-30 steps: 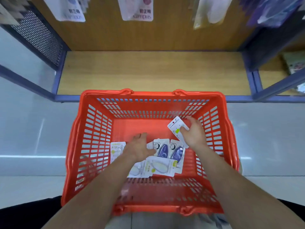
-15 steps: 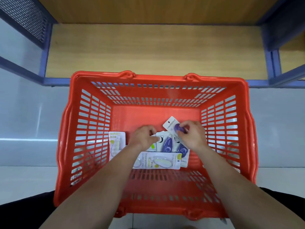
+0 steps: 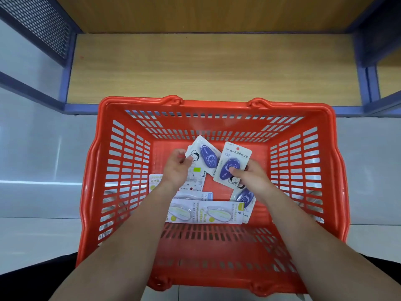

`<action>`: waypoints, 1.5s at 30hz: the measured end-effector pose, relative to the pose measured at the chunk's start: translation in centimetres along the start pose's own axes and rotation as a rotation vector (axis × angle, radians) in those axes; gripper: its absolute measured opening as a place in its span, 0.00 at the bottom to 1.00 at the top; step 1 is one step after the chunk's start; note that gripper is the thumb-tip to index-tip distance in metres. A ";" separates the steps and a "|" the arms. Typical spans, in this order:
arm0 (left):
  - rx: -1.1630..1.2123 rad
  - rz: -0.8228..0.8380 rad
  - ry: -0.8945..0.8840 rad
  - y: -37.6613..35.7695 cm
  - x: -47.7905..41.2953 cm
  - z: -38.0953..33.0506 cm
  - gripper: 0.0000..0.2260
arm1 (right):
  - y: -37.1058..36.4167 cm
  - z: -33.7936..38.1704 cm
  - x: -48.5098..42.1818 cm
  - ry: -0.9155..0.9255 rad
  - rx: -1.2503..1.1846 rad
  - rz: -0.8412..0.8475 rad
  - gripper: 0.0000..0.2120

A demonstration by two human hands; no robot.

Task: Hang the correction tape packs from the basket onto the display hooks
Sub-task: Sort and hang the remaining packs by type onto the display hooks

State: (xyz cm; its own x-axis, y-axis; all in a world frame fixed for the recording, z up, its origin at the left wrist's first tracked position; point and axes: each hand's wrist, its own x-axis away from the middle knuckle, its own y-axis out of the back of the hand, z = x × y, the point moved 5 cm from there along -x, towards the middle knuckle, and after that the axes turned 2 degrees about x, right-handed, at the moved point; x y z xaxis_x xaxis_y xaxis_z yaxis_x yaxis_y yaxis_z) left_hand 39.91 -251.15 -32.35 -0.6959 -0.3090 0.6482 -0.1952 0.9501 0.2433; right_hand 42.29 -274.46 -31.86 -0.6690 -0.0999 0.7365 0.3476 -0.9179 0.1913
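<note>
An orange basket point(image 3: 130, 161) stands on the floor below me. My left hand point(image 3: 176, 170) pinches the corner of a purple correction tape pack point(image 3: 207, 157) lifted above the basket floor. A second purple pack point(image 3: 232, 166) is held by my right hand point(image 3: 249, 178), thumb pressed on its blister. Several more packs lie on the basket floor: two pale yellow-green ones point(image 3: 219, 212) side by side, another purple one point(image 3: 244, 197), and one at the left point(image 3: 155, 181). No display hooks are in view.
A wooden bottom shelf point(image 3: 212, 68) with a blue-purple frame point(image 3: 67, 83) lies just beyond the basket. A perforated metal panel point(image 3: 41, 25) stands at the upper left. Pale glossy floor point(image 3: 43, 170) flanks the basket on both sides.
My left hand picked a purple pack off the pile and lifted it. My right hand kept its pack and turned it face up. The view tilted down, losing the hanging packs.
</note>
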 end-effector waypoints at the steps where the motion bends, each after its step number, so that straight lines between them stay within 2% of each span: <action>1: 0.015 0.001 -0.014 0.0 -0.1 0.0 0.03 | 0.1 0.0 0.0 -0.008 -0.013 0.018 0.08; 6: 0.025 0.101 -0.023 -0.5 0.0 0.2 0.04 | -0.4 1.5 -0.3 0.046 0.029 0.100 0.06; 9: 0.029 0.161 -0.016 -1.0 0.2 0.3 0.03 | -1.3 2.1 -0.7 0.062 0.013 0.094 0.08; 11: 0.047 0.150 -0.016 -0.9 0.0 0.4 0.03 | -1.7 2.0 -0.9 0.056 0.000 0.097 0.11; 15: 0.063 0.107 0.030 -0.3 -0.2 0.5 0.09 | -1.9 1.5 -0.7 0.014 -0.082 0.086 0.20; 18: 0.095 0.111 0.071 -0.2 0.1 0.3 0.10 | -1.7 0.9 -0.6 0.007 -0.115 0.087 0.14; 22: 0.152 0.132 0.090 -0.4 1.0 -0.6 0.10 | -1.4 1.1 0.0 0.021 -0.156 0.023 0.14; 27: 0.279 0.249 0.145 -1.6 2.0 -1.1 0.26 | -2.2 2.1 0.5 0.085 -0.153 0.053 0.16; 29: 0.312 0.321 0.132 -1.9 2.0 -1.2 0.25 | -2.2 2.3 0.6 0.106 -0.177 0.049 0.15; 31: 0.312 0.364 0.099 -2.2 2.1 -1.5 0.20 | -2.2 2.4 0.7 0.116 -0.195 0.043 0.14; 33: 0.357 0.337 0.118 -2.3 2.4 -1.7 0.19 | -2.3 2.5 0.8 0.123 -0.209 0.044 0.13; 36: 0.250 0.248 0.132 -2.3 2.3 -1.6 0.29 | -2.3 2.5 1.0 0.117 -0.303 0.064 0.11; 39: 0.282 0.172 0.161 -2.0 2.2 -1.0 0.34 | -2.0 2.5 0.9 0.117 -0.317 0.058 0.13; 45: 0.364 0.134 0.212 -0.5 1.9 -1.1 0.19 | -1.2 1.7 1.3 0.083 -0.365 0.012 0.11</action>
State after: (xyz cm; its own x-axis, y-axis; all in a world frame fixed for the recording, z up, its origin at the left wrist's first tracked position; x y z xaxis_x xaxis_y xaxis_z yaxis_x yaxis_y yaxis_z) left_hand 39.41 -252.22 -30.46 -0.5818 -0.1482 0.7997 -0.3699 0.9239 -0.0980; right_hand 42.17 -272.81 -30.02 -0.7227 -0.1284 0.6791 0.1086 -0.9915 -0.0718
